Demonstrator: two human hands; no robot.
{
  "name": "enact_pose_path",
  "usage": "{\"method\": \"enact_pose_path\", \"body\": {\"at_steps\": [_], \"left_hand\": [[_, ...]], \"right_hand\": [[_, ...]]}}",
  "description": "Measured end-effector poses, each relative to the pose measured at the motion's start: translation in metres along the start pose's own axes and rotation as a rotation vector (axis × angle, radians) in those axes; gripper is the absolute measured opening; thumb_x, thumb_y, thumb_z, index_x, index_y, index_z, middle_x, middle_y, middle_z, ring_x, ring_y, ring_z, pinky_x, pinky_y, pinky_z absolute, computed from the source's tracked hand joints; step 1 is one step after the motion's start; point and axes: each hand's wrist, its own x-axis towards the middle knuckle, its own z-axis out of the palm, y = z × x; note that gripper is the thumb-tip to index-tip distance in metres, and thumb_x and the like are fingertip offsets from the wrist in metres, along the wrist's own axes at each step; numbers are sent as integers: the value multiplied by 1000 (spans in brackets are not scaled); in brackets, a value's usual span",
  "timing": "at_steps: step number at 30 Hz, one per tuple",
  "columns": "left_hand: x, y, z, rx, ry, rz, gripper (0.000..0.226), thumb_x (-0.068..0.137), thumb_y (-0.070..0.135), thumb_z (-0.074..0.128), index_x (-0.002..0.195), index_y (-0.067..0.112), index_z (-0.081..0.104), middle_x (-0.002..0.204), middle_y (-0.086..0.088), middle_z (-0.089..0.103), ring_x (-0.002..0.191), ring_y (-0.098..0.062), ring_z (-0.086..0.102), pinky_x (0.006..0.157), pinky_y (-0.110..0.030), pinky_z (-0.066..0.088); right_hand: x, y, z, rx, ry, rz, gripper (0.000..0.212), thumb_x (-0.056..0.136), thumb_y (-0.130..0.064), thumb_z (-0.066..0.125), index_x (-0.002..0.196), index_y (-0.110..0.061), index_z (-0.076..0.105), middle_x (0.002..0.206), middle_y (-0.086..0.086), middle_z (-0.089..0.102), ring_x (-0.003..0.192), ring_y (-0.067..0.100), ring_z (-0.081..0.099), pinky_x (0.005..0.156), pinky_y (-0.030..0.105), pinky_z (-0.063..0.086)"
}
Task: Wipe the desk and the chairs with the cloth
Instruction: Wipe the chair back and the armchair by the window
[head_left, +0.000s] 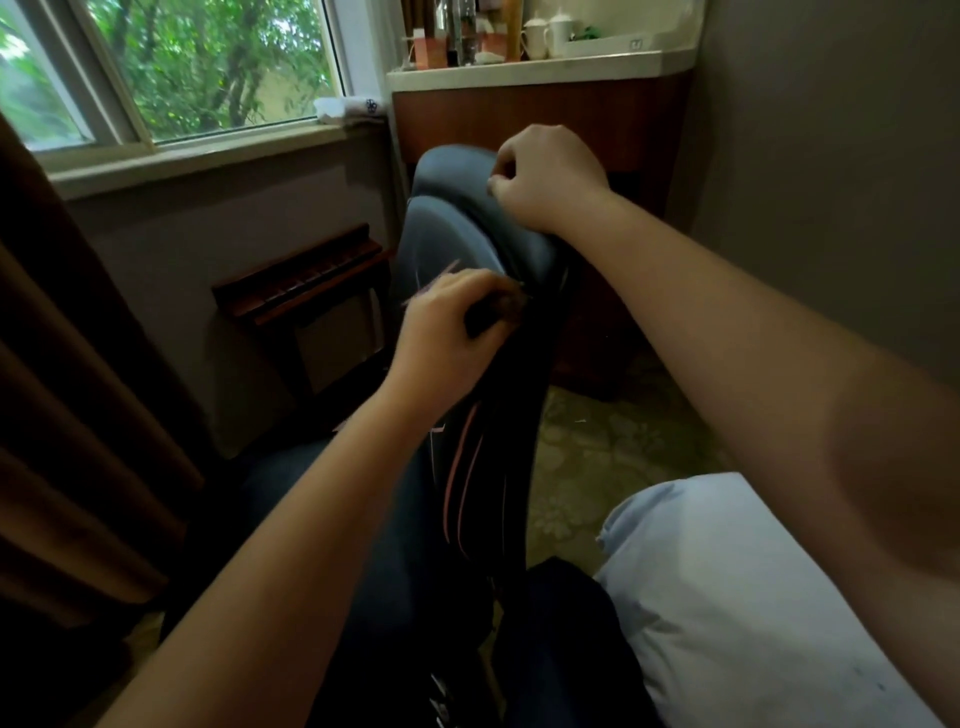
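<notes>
A dark padded chair (447, 234) with pink stripes down its back stands in the middle, its back towards me. My right hand (545, 176) grips the top of the headrest, fingers curled over its edge. Lower down, my left hand (449, 325) presses a small dark cloth (501, 306) against the side edge of the chair back; the cloth is blurred and mostly hidden under my fingers. The desk (519, 70), white-topped with a brown front, stands behind the chair in the corner.
Cups, bottles and boxes (467, 36) crowd the desk top. A wooden luggage rack (301, 280) stands against the wall under the window (171, 67). A brown curtain (62, 415) hangs at the left. A pale blue cushion (727, 597) lies at the lower right. Patterned carpet (613, 457) shows beside the chair.
</notes>
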Motion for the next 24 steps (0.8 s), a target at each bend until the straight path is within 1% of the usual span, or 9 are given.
{"method": "enact_pose_path", "body": {"at_steps": [3,7,9,11,14,16,18,20,24], "left_hand": [[-9,2,4,-24,41,10,23,77,9,72,99,9,72,101,10,63,98,-13,63,89,-32,51],[-22,3,-1,-90,-2,58,20,78,8,74,98,12,72,103,9,67,99,-15,65,89,-32,52],[-27,-4,-8,-149,58,7,20,79,6,73,99,13,72,105,4,70,101,-15,66,92,-37,53],[-26,-12,-14,-201,137,-96,21,81,5,72,101,10,71,106,-2,71,104,-14,66,95,-41,52],[-16,-5,-10,-214,97,-167,30,80,5,76,108,10,68,107,0,70,106,-9,65,95,-29,52],[-13,3,0,-228,81,-169,32,79,10,78,109,12,69,105,2,70,101,-6,66,92,-27,52],[-15,6,8,-205,103,-155,29,79,15,77,107,14,72,103,3,70,98,-6,65,90,-30,53],[-19,5,14,-171,144,-126,26,80,13,77,106,12,73,103,2,69,98,-6,64,90,-28,52],[-35,1,23,-110,216,-100,25,80,4,75,104,10,71,102,1,68,96,-3,62,87,-19,49]], "right_hand": [[0,1,-1,20,3,8,22,94,-28,55,101,-18,74,102,4,71,94,21,63,71,26,42],[-2,-2,-1,21,7,6,23,94,-27,54,100,-18,74,99,3,71,85,17,59,68,25,39],[-2,-3,0,21,0,1,23,94,-27,54,99,-17,74,99,3,71,84,16,59,67,25,40],[-1,-6,0,12,-3,-9,22,94,-27,54,100,-17,73,100,3,70,88,18,61,68,26,41],[-4,-9,-3,-7,48,-41,23,95,-26,52,104,-17,71,102,3,69,91,20,63,68,26,42],[-11,-9,-5,-19,101,-93,24,97,-26,51,107,-16,70,103,4,69,88,17,61,68,24,39],[-20,-7,-7,9,98,-143,23,97,-25,52,107,-14,70,102,4,69,85,14,60,68,22,39],[-28,-3,-8,66,70,-161,23,97,-24,53,106,-14,71,100,4,70,84,13,61,67,18,39],[-26,-3,-7,49,47,-158,24,96,-26,54,108,-15,71,105,4,70,92,16,63,72,23,40]]}}
